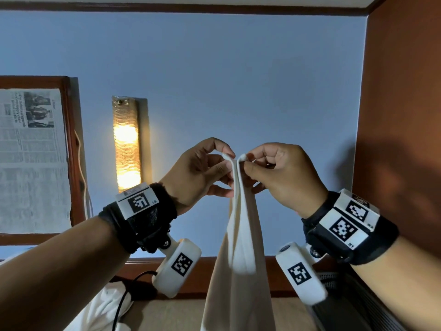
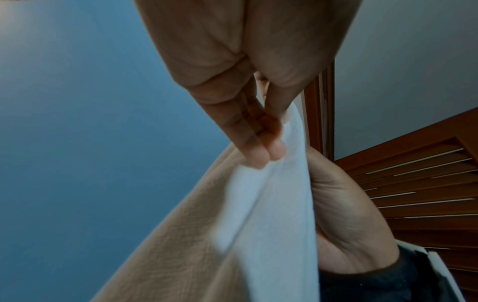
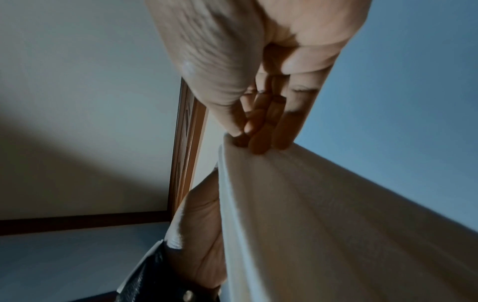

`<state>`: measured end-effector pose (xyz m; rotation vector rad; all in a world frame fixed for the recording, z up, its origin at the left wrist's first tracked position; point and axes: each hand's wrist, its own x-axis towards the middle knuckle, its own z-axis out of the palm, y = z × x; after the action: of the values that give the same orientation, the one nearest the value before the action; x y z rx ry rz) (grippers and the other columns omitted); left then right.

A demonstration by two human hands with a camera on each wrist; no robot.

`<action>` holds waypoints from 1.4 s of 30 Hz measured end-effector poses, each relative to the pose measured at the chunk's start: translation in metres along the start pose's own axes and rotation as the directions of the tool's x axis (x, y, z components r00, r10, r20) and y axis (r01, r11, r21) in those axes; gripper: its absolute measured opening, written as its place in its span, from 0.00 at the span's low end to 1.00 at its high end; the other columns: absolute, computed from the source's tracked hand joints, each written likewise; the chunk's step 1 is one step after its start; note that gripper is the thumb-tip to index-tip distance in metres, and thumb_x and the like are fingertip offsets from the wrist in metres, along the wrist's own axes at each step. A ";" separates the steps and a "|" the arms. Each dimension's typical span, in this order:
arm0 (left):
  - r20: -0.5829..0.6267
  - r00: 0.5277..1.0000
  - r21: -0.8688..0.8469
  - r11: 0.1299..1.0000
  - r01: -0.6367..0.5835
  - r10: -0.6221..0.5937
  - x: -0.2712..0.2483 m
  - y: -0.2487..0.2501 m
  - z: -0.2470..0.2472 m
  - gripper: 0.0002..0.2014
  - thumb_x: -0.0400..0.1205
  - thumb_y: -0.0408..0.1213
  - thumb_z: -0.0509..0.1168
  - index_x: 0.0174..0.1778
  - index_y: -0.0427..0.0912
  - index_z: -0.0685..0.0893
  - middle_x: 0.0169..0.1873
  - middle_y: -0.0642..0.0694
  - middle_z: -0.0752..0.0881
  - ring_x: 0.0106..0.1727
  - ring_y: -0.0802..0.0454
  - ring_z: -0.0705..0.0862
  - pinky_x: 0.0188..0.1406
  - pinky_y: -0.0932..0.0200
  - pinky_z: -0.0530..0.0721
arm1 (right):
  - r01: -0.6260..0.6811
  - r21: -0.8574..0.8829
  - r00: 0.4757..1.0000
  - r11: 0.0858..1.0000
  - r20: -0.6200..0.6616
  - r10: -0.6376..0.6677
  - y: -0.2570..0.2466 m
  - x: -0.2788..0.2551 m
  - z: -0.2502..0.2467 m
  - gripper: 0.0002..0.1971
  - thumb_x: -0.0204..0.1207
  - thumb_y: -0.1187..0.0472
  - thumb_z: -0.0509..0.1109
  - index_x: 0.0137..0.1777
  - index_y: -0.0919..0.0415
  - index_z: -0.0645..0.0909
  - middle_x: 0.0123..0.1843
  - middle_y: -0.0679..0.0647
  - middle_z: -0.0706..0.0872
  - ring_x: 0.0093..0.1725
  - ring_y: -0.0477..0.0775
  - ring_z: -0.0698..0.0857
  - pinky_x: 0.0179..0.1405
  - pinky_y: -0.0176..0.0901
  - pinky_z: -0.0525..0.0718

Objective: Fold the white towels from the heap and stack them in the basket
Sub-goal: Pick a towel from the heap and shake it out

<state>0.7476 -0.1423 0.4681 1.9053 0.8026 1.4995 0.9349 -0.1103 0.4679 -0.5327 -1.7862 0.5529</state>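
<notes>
A white towel (image 1: pixel 241 254) hangs doubled from both raised hands in front of the blue wall. My left hand (image 1: pixel 222 163) pinches one top corner and my right hand (image 1: pixel 248 163) pinches the other, the two corners almost touching. In the left wrist view my left hand (image 2: pixel 269 151) grips the towel (image 2: pixel 264 224) between thumb and fingers. In the right wrist view my right hand (image 3: pixel 248 141) pinches the towel (image 3: pixel 323 224) at its upper edge. More white towels (image 1: pixel 105 309) lie heaped at the lower left. A dark ribbed basket (image 1: pixel 353 304) shows partly at the lower right.
A lit wall lamp (image 1: pixel 126 142) and a wooden frame covered with newspaper (image 1: pixel 33 158) hang on the wall at left. A brown wooden panel (image 1: pixel 403 91) stands at right. A black cable (image 1: pixel 124 302) runs over the heap.
</notes>
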 end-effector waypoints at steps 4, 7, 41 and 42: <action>0.009 1.000 0.024 0.999 -0.021 0.020 0.003 0.003 0.001 0.03 0.86 0.25 0.62 0.52 0.36 0.78 0.39 0.31 0.85 0.36 0.42 0.87 0.41 0.45 0.89 | -0.041 0.027 0.999 0.999 0.022 0.040 -0.002 0.000 -0.008 0.01 0.78 0.66 0.74 0.47 0.61 0.87 0.37 0.61 0.91 0.37 0.60 0.92 0.30 0.47 0.87; 0.005 1.000 0.085 0.996 -0.024 0.024 0.005 0.005 0.002 0.02 0.85 0.25 0.63 0.51 0.34 0.79 0.37 0.33 0.86 0.34 0.41 0.87 0.40 0.44 0.91 | -0.051 0.032 0.999 0.998 0.018 0.050 -0.002 -0.002 -0.008 0.02 0.78 0.67 0.74 0.47 0.61 0.87 0.39 0.62 0.91 0.37 0.59 0.92 0.29 0.46 0.86; -0.048 0.985 0.524 0.844 -0.116 0.165 0.018 -0.002 0.006 0.09 0.71 0.46 0.76 0.37 0.47 0.84 0.37 0.46 0.89 0.40 0.45 0.86 0.46 0.42 0.86 | -0.168 0.194 0.983 0.967 -0.039 0.179 0.013 -0.027 0.000 0.10 0.74 0.70 0.77 0.51 0.56 0.85 0.48 0.52 0.91 0.44 0.54 0.91 0.41 0.47 0.89; -0.044 0.985 0.561 0.820 -0.114 0.167 0.019 -0.002 0.006 0.09 0.73 0.44 0.77 0.37 0.47 0.83 0.36 0.47 0.88 0.40 0.49 0.86 0.44 0.48 0.86 | -0.144 0.108 0.986 0.984 -0.070 0.152 0.016 -0.028 0.001 0.09 0.75 0.68 0.76 0.49 0.54 0.83 0.48 0.50 0.90 0.43 0.52 0.90 0.40 0.48 0.88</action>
<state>0.7570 -0.1273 0.4771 2.3712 1.2788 1.5637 0.9424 -0.1148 0.4363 -0.6112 -1.6434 0.7138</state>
